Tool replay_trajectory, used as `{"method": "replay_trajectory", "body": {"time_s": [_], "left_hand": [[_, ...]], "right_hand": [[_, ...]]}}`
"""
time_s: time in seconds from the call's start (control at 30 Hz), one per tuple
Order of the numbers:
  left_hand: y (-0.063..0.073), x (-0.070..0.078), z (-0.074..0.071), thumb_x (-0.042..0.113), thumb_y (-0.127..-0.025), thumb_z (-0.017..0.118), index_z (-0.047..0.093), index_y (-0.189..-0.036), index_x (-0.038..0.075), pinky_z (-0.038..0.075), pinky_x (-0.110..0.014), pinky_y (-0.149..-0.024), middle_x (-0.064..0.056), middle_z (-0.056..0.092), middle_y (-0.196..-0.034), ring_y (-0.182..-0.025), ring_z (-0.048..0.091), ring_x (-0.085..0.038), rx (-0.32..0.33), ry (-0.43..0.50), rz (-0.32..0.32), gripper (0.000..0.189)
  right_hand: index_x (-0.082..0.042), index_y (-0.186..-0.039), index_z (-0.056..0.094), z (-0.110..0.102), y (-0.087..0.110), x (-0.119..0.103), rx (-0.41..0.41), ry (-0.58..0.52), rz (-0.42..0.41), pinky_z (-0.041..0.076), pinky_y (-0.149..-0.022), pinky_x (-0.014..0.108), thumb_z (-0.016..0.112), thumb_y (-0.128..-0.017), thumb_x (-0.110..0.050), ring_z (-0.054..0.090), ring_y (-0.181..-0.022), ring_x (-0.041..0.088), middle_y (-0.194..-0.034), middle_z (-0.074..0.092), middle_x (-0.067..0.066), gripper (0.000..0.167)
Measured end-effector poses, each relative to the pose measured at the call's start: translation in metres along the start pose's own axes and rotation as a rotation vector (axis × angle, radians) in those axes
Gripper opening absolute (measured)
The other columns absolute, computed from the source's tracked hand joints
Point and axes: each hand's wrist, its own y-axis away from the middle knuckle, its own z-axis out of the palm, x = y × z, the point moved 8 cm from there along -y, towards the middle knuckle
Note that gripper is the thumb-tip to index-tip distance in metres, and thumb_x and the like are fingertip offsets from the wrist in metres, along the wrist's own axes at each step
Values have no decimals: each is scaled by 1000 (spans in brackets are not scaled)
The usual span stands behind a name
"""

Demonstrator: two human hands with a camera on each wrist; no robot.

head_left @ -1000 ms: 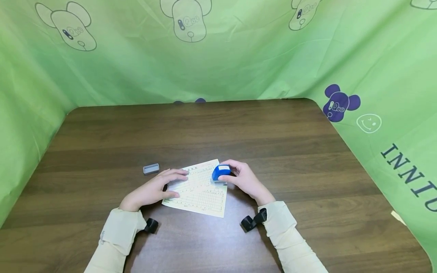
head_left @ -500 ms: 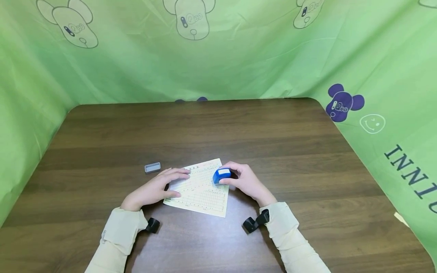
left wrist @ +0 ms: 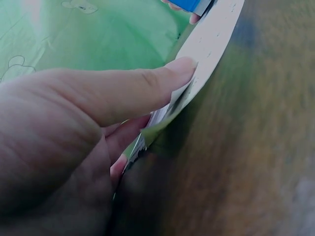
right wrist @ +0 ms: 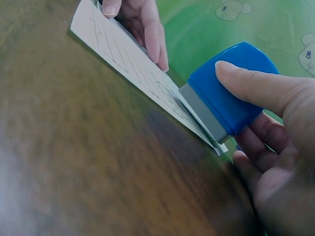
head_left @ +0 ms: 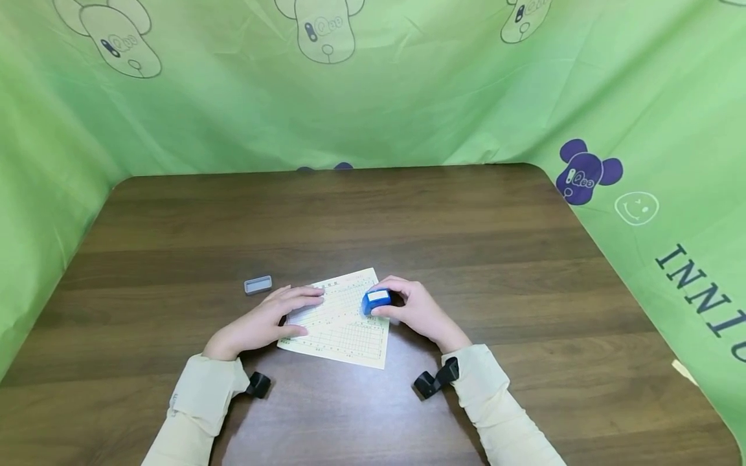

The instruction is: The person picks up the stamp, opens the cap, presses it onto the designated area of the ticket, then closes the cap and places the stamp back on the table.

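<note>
My right hand [head_left: 416,310] grips a blue stamp [right wrist: 231,86] between thumb and fingers. Its grey base lies against the right side of the printed paper sheets [head_left: 346,346], or very close to it. My left hand [head_left: 265,323] rests on the left part of the sheets, fingers spread, the thumb [left wrist: 179,73] on the paper's near side in the left wrist view. The sheets carry ruled tables and overlap at an angle. Just beyond the left hand lies a small grey rectangular cap [head_left: 258,285]. The stamp's underside is hidden.
The brown wooden table [head_left: 350,220] surrounds the papers. Green printed cloth [head_left: 408,97] hangs along the back and sides. A black wrist camera [head_left: 258,386] sits at the left cuff, another black camera [head_left: 428,384] at the right. A pale scrap [head_left: 684,373] lies by the right edge.
In the right hand, the stamp has shifted slightly toward the person and tipped so its white top label shows more. The upper sheet's right edge now lies flatter. The left hand stays in place.
</note>
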Motion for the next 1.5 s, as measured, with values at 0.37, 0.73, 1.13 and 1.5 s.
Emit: {"method": "replay_trajectory", "body": {"time_s": [0.37,0.73,1.13,1.5], "left_hand": [[2,0,-2,17,-86,71,52,-137,6,15,-51,-117,-8,46,-149,-141,37,-29,-11,-12,-33,56],[0,1,-1,17,-87,70,51,-138,6,15,-51,-117,-9,45,-150,-143,34,-30,-34,-11,-51,55],[0,-2,0,16,-88,70,51,-139,7,13,-52,-118,-8,44,-151,-143,34,-29,-39,15,-66,55],[1,-1,-1,16,-87,70,52,-137,6,16,-54,-115,-11,47,-148,-140,37,-32,0,-7,-13,54]], "right_hand": [[-3,-110,69,1,-1,-1,1,-19,-9,44,-95,17,78,-80,-8,59,-103,15,-110,68,12,31],[-7,-109,70,0,0,-2,-5,69,-16,45,-92,21,78,-81,-14,58,-102,15,-110,68,8,30],[-8,-109,70,0,0,0,-16,72,-15,45,-91,19,77,-81,-13,59,-101,14,-110,68,6,29],[-6,-109,70,0,-1,-2,-21,117,-42,45,-92,23,78,-81,-13,58,-100,13,-108,68,7,30]]}}
